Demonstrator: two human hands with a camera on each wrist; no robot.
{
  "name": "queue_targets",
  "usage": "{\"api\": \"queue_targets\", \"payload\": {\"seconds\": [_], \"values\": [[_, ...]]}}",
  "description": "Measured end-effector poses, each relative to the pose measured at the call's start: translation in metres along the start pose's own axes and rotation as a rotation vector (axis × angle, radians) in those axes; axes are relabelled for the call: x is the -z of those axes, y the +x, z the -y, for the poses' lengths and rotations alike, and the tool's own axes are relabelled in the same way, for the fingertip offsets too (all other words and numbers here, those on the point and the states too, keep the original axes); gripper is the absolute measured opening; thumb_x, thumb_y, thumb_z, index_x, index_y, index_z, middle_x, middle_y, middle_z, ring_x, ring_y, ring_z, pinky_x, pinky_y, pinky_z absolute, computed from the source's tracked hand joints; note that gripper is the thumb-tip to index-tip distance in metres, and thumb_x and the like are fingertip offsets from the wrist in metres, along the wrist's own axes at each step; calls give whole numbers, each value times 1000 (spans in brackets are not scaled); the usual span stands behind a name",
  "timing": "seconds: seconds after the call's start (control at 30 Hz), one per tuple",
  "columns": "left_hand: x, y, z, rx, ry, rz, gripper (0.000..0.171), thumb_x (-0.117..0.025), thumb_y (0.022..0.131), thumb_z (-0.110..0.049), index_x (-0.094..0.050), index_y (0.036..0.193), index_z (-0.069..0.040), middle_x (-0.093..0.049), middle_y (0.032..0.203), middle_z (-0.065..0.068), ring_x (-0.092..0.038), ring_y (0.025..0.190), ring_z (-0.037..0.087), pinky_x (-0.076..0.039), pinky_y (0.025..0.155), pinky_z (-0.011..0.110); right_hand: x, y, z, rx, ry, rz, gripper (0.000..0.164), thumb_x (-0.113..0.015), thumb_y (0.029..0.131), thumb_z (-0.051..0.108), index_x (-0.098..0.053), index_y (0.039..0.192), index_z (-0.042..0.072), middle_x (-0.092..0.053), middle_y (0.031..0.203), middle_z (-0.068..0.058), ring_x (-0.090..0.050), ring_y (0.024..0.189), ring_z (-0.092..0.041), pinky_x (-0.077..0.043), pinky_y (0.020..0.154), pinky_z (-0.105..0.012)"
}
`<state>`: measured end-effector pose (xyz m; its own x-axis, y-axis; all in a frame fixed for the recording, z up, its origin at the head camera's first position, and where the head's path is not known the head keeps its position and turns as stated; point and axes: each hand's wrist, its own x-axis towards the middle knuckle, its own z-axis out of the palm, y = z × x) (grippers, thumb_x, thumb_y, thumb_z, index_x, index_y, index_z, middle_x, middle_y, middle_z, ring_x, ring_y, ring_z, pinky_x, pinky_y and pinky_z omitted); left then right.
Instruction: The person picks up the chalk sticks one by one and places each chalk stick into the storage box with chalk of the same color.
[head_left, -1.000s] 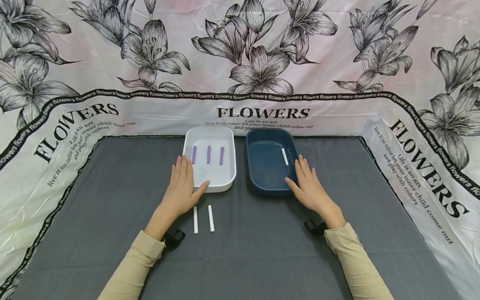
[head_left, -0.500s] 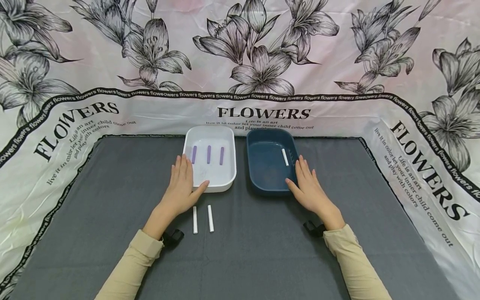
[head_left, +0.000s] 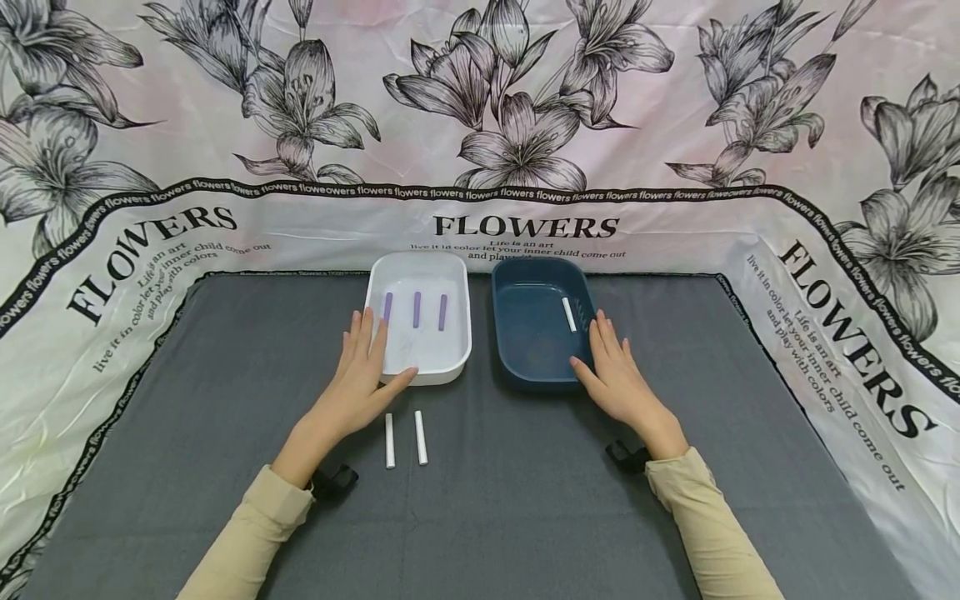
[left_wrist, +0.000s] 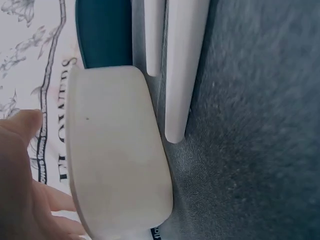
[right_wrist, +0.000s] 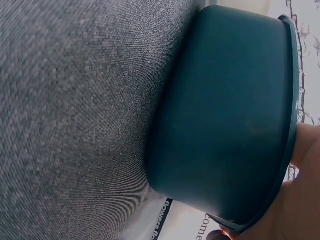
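Note:
My left hand [head_left: 354, 390], fingers straight and thumb spread, lies at the left and near edge of a white tray [head_left: 431, 354]. Inside that tray are three purple chalk sticks [head_left: 417, 310], the leftmost partly behind my fingers. My right hand [head_left: 621, 385] rests along the right rim of a dark blue tray [head_left: 528, 346], its fingers straight too. One white chalk stick [head_left: 569, 315] lies in the blue tray near its right wall. Close up, the right wrist view shows the blue tray's near wall [right_wrist: 225, 110] with that hand at its rim.
Two white chalk sticks, a left one [head_left: 390, 442] and a right one [head_left: 422, 438], lie on the grey cloth [head_left: 495, 517] in front of the white tray. Behind both trays runs a flower-printed cloth [head_left: 330, 229]. Black camera straps sit at both wrists.
My left hand has eased slightly to the left, its fingers spreading a little, and its forearm has shifted left. The right hand, the trays and the chalk sticks stay where they were.

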<state>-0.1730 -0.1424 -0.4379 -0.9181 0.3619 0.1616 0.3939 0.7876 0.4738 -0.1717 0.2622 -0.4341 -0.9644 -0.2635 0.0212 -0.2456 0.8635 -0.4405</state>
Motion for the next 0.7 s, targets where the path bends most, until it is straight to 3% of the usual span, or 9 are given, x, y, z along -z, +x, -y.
{"api": "queue_targets", "payload": {"seconds": [0.17,0.3,0.5,0.6,0.7], "values": [[4,-9,-5,-60,-107,8,92,-54,99,-50,-5,157,4,11,164,18,17,149,30,0,118,56,1,0,2,-11,15,1,78,-40,107,39,-3,155,-8,14,163,-16,10,150,-34,-1,115,-63],[6,-17,-13,-122,-136,-37,89,-61,98,-42,-10,157,3,-1,165,17,2,152,32,-8,119,54,1,0,2,-16,15,5,77,-42,106,37,-3,155,-9,14,163,-17,10,150,-33,0,116,-63],[0,-26,-24,-332,-71,-259,70,-67,95,-34,-41,148,5,-41,152,20,-37,141,34,-32,112,51,0,0,2,-13,13,1,78,-42,106,38,-3,154,-9,10,164,-21,9,150,-35,-1,116,-63],[-6,-28,-28,-417,-59,-360,62,-59,99,-40,-51,140,6,-52,142,21,-49,132,36,-41,106,50,0,0,2,-9,14,-4,78,-42,106,38,-4,154,-10,9,163,-22,8,150,-36,-2,115,-63],[-11,-31,-31,-465,-79,-403,59,-53,101,-41,-57,134,8,-57,135,21,-55,125,36,-48,97,49,-1,0,2,-7,10,-7,78,-42,106,38,-4,154,-10,9,163,-22,7,150,-36,-3,115,-64]]}}
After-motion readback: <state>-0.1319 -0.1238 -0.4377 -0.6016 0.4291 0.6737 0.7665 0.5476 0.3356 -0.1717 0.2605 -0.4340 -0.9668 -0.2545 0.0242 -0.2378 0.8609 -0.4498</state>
